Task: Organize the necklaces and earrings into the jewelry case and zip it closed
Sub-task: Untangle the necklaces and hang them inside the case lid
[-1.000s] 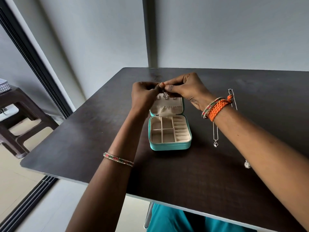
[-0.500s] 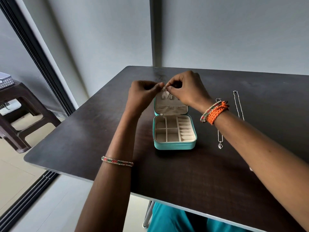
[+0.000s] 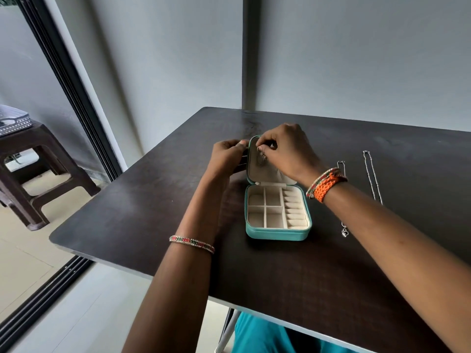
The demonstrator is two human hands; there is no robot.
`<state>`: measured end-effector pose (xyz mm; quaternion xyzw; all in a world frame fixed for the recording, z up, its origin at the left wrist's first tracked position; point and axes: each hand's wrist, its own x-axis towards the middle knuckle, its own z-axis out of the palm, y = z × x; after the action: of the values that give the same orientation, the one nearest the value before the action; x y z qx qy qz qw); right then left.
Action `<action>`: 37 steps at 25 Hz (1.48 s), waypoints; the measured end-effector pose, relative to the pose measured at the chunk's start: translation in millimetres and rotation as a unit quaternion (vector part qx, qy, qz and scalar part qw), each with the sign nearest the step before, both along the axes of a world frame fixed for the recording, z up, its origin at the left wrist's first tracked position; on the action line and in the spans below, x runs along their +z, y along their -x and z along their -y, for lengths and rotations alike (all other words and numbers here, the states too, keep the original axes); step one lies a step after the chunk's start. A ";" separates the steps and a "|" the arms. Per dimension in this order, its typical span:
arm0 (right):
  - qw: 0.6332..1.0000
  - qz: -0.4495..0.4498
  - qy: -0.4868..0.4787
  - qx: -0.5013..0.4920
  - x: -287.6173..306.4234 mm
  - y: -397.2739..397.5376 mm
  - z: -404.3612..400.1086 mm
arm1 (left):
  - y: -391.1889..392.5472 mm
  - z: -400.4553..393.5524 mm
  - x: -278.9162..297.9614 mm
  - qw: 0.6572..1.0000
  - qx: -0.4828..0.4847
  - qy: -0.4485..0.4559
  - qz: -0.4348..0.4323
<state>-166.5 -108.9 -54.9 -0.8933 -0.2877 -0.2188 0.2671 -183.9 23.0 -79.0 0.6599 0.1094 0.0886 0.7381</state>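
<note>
Between the two hands, against the upright lid (image 3: 262,171) of the jewelry case (image 3: 277,215), a small metal piece (image 3: 262,160) hangs just under the right hand (image 3: 285,151); it is too small to say whether it is an earring or the end of a chain. The right hand's fingertips (image 3: 262,148) are pinched at its top, apparently fixing it to a hook or slot in the lid lining, while the left hand (image 3: 226,156) is curled around the lid's left edge, bracing it from behind. To do this step well, the left hand should keep the lid steady so it does not fold back, and the right should release only once the piece sits secure and hangs free. Below the hands, the case's base lies open on the table (image 3: 153,212), its divided compartments and ring rolls looking empty. To the right of the right wrist, a necklace with a heart pendant (image 3: 344,233) lies partly hidden by the forearm, and a second chain (image 3: 372,174) lies farther right, well apart from the case. Both are not yet stowed, and the zip is not yet closed, so I judge the task to be at an early stage.
</note>
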 end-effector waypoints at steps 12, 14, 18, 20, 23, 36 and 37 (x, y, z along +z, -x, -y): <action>0.991 0.097 0.079 -0.056 7.0 18.2 -6.2 | 8.0 -1.0 3.9 0.997 -0.020 0.004 0.068; 0.991 0.095 0.069 -0.066 8.2 21.0 -6.9 | 9.1 -1.2 5.2 0.997 -0.020 -0.002 0.076; 0.986 0.118 0.091 -0.071 9.5 19.7 -7.0 | 10.9 -2.1 7.5 0.995 -0.023 -0.004 0.094; 0.978 0.152 0.114 -0.082 3.8 18.1 -6.7 | 10.9 -2.9 7.7 0.995 -0.025 -0.006 0.099; 0.980 0.164 0.083 -0.078 0.0 14.4 -1.6 | 10.9 -4.0 8.9 0.994 -0.037 -0.002 0.107; 0.973 0.204 0.047 -0.101 -4.9 33.1 21.8 | 13.3 -5.2 12.0 0.983 -0.113 0.045 0.135; 0.970 0.208 0.051 -0.116 -7.6 35.7 20.5 | 12.7 -3.9 12.1 0.984 -0.105 0.048 0.133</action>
<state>-202.1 -129.4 -62.5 -0.8678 -0.2426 -0.4142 0.1283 -196.6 26.8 -66.9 0.6137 -0.0560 0.0921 0.7822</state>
